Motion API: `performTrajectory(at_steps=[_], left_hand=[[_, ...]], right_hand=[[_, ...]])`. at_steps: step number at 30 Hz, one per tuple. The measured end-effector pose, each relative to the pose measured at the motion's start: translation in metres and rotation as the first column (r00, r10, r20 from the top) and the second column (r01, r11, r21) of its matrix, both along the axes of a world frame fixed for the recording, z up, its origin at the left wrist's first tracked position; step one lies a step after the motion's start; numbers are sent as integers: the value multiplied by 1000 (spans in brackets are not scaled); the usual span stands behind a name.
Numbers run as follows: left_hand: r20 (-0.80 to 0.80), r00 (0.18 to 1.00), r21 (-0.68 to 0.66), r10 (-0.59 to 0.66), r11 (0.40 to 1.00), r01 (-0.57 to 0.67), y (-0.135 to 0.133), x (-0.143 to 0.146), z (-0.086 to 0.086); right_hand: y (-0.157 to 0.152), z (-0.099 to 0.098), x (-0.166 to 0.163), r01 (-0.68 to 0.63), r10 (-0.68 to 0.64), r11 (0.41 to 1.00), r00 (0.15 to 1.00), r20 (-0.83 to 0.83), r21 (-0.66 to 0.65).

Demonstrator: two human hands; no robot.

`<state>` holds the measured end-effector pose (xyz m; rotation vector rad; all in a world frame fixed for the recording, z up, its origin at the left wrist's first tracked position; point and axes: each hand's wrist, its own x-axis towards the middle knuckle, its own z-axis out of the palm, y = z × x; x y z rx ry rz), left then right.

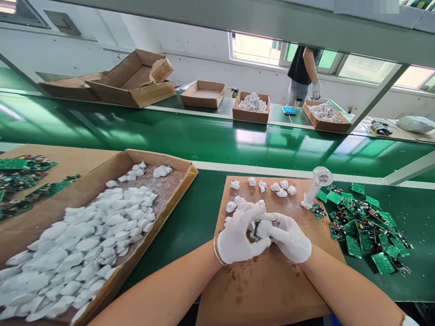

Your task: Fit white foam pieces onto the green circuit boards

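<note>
Both my hands wear white gloves and meet over a brown cardboard sheet point(272, 280) on the green bench. My left hand point(238, 237) and my right hand point(290, 240) are closed together round one white plastic housing point(263, 228) with a small green circuit board showing in it. A few loose white housings point(282, 189) lie at the far side of the sheet. Just beyond them stands a clear plastic tube-shaped tool point(314, 190).
A shallow cardboard tray point(163, 213) full of white housings lies at my left. A heap of green circuit boards point(363, 226) is at my right, more boards point(20, 181) at far left. Across the green conveyor point(204, 136), a person point(304, 72) stands by boxes point(251, 106) of white parts.
</note>
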<state>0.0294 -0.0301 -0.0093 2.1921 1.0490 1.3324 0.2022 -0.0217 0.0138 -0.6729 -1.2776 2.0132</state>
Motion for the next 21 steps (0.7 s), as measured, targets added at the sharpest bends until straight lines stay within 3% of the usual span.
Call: performTrajectory(at_steps=[3,6,8,15,21], left_hand=[[-22,999,-15,-46,999,46,-1,0,4],[-57,998,-37,11,999,-13,-2,1,6],[-70,996,-12,47,999,-48,-2,3,6],[-93,996,87,-8,996,16,0,7,12],[-104,994,45,-43,998,48,-2,7,14]], right_hand=[[-1,1,-1,39,-38,999,998,52,-16],[-1,-4,1,62,-63,998,994,90,20],[-2,-8,2,69,-75,996,990,116,55],[-5,-3,0,102,-103,995,951,293,17],[-4,3,1,5,-20,997,981,191,78]])
